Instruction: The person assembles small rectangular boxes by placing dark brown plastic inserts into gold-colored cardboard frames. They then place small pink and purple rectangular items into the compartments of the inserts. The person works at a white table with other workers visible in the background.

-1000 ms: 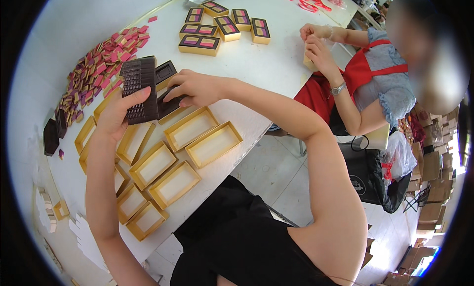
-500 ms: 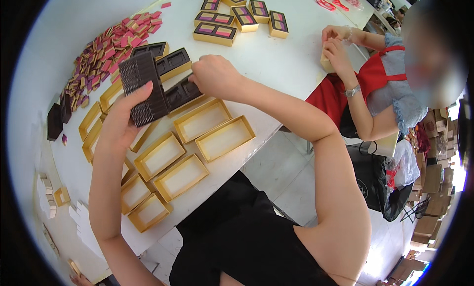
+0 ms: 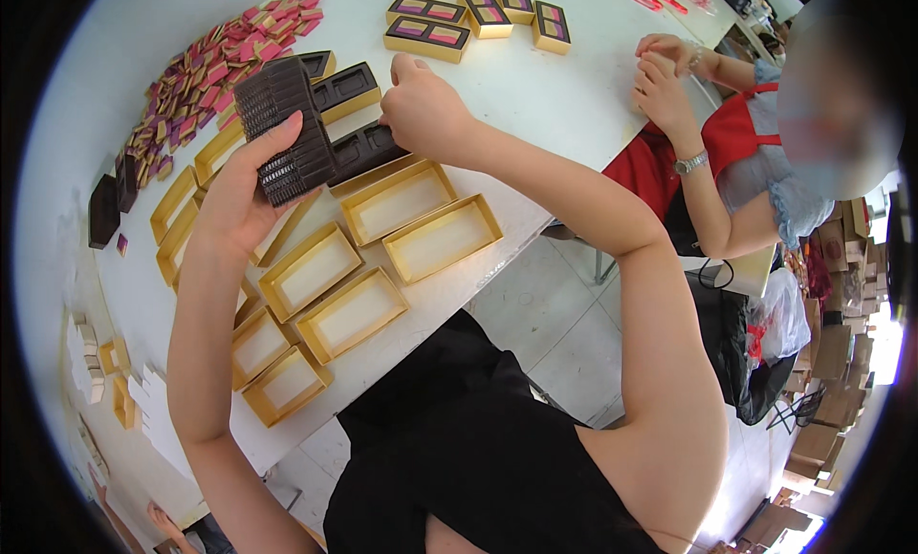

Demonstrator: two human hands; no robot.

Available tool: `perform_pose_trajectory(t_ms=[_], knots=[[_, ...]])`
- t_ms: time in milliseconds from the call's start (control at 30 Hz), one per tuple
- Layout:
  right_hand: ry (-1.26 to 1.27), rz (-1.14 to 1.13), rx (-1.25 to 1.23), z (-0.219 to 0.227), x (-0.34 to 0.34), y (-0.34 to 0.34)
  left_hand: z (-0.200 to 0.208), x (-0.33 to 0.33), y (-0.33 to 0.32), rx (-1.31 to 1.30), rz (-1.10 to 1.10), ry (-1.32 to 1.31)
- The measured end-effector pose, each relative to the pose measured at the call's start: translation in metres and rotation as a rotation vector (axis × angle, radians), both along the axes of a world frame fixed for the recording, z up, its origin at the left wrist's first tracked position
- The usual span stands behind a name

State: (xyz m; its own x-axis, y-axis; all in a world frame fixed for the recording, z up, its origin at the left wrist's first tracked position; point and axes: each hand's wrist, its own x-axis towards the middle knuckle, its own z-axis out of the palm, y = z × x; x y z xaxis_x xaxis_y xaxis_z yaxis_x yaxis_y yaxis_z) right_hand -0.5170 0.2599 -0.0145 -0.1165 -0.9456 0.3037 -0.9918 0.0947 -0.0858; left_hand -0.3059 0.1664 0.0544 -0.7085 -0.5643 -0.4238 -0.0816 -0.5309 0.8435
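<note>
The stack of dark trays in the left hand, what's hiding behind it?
Past the tray stack you can see gold boxes with dark insert trays to its right, and a pile of pink and purple pieces beyond. Whatever lies directly behind is covered.

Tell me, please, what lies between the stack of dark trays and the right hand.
In the head view, two dark inserts in gold boxes lie between the stack of dark trays and the right hand.

looks like a packing workshop. gold boxes crowd a white table. cartons (tons!) stacked off right.
</note>
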Motion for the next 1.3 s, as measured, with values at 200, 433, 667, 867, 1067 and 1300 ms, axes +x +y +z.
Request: perform_pose_trajectory(t_ms=[200,433,667,867,1067,1300], knots=[[-0.406,0.264,0.184,0.012,-0.027,0.009,-0.001,0.003,0.003,0.019,0.041,0.018],[-0.799,0.17,0.255,-0.02,-0.042,-0.002,-0.004,-0.007,0.011,-0.007,0.004,0.045],[-1.32,-0.079,0.199,-0.024,-0.04,-0.011,-0.008,-0.009,0.009,-0.007,0.01,0.075],[-1.366,-0.096,0.165,-0.029,-0.042,-0.018,-0.008,-0.009,0.006,0.011,0.013,0.09],[-1.301,-0.031,0.019,-0.045,-0.048,-0.017,-0.012,-0.005,-0.009,0.13,0.003,0.123],[-1.323,-0.078,0.191,-0.018,-0.037,-0.017,-0.011,-0.002,-0.011,0.219,0.132,0.148]])
